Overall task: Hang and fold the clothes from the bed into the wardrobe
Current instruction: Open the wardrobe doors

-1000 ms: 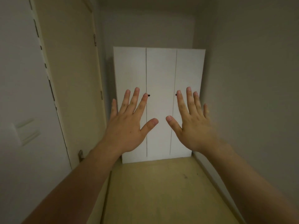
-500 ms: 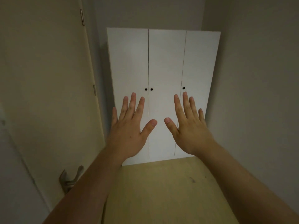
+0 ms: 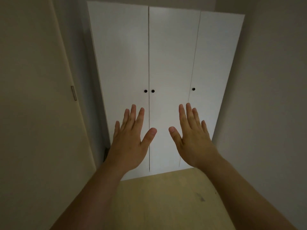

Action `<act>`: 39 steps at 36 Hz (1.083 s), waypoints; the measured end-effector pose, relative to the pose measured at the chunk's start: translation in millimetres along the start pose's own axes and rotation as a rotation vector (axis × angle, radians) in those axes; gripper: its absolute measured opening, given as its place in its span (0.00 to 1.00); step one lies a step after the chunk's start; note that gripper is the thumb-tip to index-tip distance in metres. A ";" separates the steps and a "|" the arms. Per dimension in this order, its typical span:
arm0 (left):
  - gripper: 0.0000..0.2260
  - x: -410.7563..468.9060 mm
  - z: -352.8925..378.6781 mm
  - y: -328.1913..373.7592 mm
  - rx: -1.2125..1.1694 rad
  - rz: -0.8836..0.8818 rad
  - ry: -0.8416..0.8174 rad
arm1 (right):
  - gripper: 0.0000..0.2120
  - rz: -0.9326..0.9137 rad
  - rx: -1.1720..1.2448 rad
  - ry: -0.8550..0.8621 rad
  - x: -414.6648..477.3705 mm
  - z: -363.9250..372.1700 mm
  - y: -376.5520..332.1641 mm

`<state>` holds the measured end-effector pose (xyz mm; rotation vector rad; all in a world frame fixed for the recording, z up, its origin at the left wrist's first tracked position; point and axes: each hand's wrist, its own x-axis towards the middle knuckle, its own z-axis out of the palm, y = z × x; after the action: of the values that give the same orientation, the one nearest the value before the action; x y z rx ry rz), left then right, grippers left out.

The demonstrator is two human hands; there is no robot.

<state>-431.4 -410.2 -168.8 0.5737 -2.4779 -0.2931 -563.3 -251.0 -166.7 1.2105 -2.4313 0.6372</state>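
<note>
A white wardrobe (image 3: 166, 47) with three shut doors fills the end of a narrow passage. Two small black knobs (image 3: 149, 91) sit side by side at the left seam and a third black knob (image 3: 193, 89) is on the right door. My left hand (image 3: 131, 138) is held up flat, fingers spread, in front of the left and middle doors, below the knobs. My right hand (image 3: 191, 135) is raised the same way before the middle and right doors. Both hands hold nothing. No clothes and no bed are in view.
A beige room door (image 3: 38, 97) stands open along the left side, its hinge (image 3: 74, 93) close to the wardrobe. A grey wall (image 3: 269, 97) closes the right side. The floor (image 3: 166, 201) is pale yellow, with a dark mark at the lower right.
The view has moved closer to the wardrobe, which now looks larger. The knobs now show above my fingertips. Both hands stay raised and spread.
</note>
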 end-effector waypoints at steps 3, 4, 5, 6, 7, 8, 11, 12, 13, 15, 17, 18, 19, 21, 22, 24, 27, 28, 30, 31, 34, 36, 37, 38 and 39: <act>0.33 41.6 31.7 -11.4 0.028 0.001 -0.007 | 0.34 0.012 0.029 -0.001 41.6 30.8 23.0; 0.33 55.5 40.9 -15.1 0.031 0.000 -0.007 | 0.34 0.014 0.043 -0.003 55.8 39.9 30.8; 0.34 69.4 49.5 -18.8 0.036 -0.002 -0.007 | 0.34 0.011 0.059 -0.007 70.4 48.4 38.5; 0.35 82.8 57.2 -22.5 0.046 -0.004 -0.012 | 0.34 0.007 0.074 -0.014 84.7 56.1 46.0; 0.37 95.8 64.2 -26.3 0.058 -0.007 -0.020 | 0.34 0.003 0.090 -0.021 98.6 63.3 53.5; 0.38 108.2 70.6 -30.3 0.068 -0.010 -0.031 | 0.34 0.000 0.105 -0.029 112.2 70.3 60.8; 0.37 144.8 88.2 -43.1 0.049 -0.010 -0.069 | 0.33 -0.016 0.136 -0.058 153.1 92.1 80.2; 0.35 155.9 93.9 -47.5 0.035 -0.009 -0.077 | 0.34 -0.024 0.136 -0.070 166.5 99.4 85.4; 0.34 167.1 99.4 -51.7 0.021 -0.011 -0.082 | 0.34 -0.031 0.132 -0.086 179.8 106.6 89.8; 0.33 188.0 110.6 -59.3 -0.006 -0.027 -0.088 | 0.33 -0.045 0.126 -0.120 205.7 120.4 96.6; 0.33 208.9 123.5 -67.4 -0.027 -0.050 -0.098 | 0.33 -0.058 0.131 -0.147 230.3 135.1 102.5; 0.34 219.6 130.5 -71.6 -0.034 -0.057 -0.108 | 0.33 -0.063 0.128 -0.157 241.7 142.7 105.8; 0.34 231.1 137.7 -76.7 -0.042 -0.062 -0.121 | 0.32 -0.068 0.123 -0.166 253.2 150.8 109.2; 0.35 255.3 153.4 -88.7 -0.050 -0.063 -0.134 | 0.31 -0.087 0.114 -0.178 275.5 167.6 116.5; 0.35 267.4 161.4 -95.6 -0.051 -0.058 -0.137 | 0.30 -0.098 0.109 -0.184 286.0 175.7 120.0; 0.35 292.3 178.1 -109.7 -0.063 -0.046 -0.153 | 0.29 -0.124 0.078 -0.193 307.0 191.9 127.6; 0.35 330.7 204.6 -130.5 -0.092 -0.027 -0.179 | 0.27 -0.147 0.002 -0.191 339.1 216.5 139.8; 0.35 344.1 212.7 -137.5 -0.092 -0.021 -0.197 | 0.27 -0.148 -0.015 -0.194 350.6 224.0 143.0; 0.37 371.5 226.0 -151.2 -0.082 -0.011 -0.242 | 0.26 -0.134 -0.041 -0.212 372.8 237.4 147.7; 0.37 387.2 233.0 -158.7 -0.074 -0.003 -0.255 | 0.26 -0.120 -0.051 -0.217 384.8 244.6 150.8; 0.38 429.9 251.8 -179.0 -0.017 0.030 -0.278 | 0.27 -0.098 -0.080 -0.240 415.6 263.5 158.9; 0.38 456.4 265.3 -191.7 0.053 0.045 -0.298 | 0.26 -0.103 -0.114 -0.261 435.2 276.4 165.7; 0.38 468.6 271.8 -196.8 0.095 0.051 -0.314 | 0.26 -0.112 -0.132 -0.273 444.8 281.6 169.2; 0.38 479.8 277.4 -201.1 0.131 0.057 -0.331 | 0.26 -0.121 -0.145 -0.285 453.8 285.2 172.4; 0.38 490.2 282.6 -204.9 0.158 0.061 -0.346 | 0.27 -0.125 -0.154 -0.298 462.1 287.9 175.5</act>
<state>-890.8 -794.6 -227.6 0.5483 -2.8666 -0.1849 -1002.0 -613.9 -221.8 1.4663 -2.5569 0.2413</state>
